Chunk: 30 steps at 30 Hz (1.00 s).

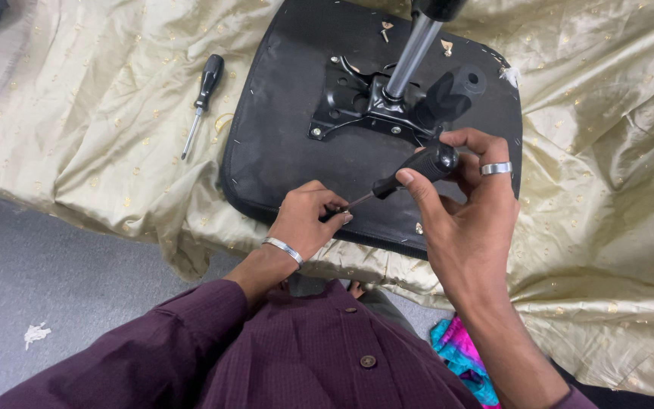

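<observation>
Screwdriver [410, 170] gripped at black handle by right hand [471, 220], tip pinched and steadied by left hand [308, 220] at near edge of upturned black seat base [281, 151] on gold cloth [100, 129]. Best kept square, pressed firmly, turned slowly; spare screwdriver [202, 102] well apart.

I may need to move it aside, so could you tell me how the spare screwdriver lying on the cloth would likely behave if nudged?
The spare screwdriver has a round handle, so it would probably roll. The gold cloth looks slick and creased, so it may slide or catch in a fold.
</observation>
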Available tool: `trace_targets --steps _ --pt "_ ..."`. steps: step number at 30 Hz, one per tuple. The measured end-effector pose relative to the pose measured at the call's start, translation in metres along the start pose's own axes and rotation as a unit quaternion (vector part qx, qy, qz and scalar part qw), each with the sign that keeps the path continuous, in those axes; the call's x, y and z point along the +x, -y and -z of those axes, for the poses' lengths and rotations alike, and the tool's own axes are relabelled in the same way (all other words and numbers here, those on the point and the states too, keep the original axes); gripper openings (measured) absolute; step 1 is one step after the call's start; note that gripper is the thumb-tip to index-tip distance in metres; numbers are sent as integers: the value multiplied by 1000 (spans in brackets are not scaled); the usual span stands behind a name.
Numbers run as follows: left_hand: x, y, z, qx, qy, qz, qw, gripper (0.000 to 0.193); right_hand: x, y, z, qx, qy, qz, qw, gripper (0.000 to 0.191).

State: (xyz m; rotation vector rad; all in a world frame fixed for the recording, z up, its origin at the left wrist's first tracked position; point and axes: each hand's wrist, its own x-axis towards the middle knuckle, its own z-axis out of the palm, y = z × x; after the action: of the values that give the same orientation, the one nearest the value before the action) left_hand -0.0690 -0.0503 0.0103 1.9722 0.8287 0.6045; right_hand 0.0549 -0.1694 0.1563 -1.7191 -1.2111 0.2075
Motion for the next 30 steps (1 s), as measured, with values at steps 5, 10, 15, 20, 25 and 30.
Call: trace_targets --steps 5,10,15,20,25,30 --pt "0 9 5 -2 -8 -14 1000 23 -2 10 -11 -50 -45 -21 998 46" --pt "6 10 6 2 -9 -21 1000 24 5 11 -8 -61 -51 -7 997 46" --pt "8 8 6 -1 -7 -19 1000 23 8 7 -7 -69 -52 -3 996 45" --pt "10 7 7 1 -7 -18 1000 24 11 6 -6 -51 -54 -12 997 45" --pt "11 6 9 9 2 -9 1000 24 14 10 -9 -55 -40 -24 997 45" --pt "13 4 11 11 19 13 1000 23 19 11 -11 -56 -22 -33 998 44"
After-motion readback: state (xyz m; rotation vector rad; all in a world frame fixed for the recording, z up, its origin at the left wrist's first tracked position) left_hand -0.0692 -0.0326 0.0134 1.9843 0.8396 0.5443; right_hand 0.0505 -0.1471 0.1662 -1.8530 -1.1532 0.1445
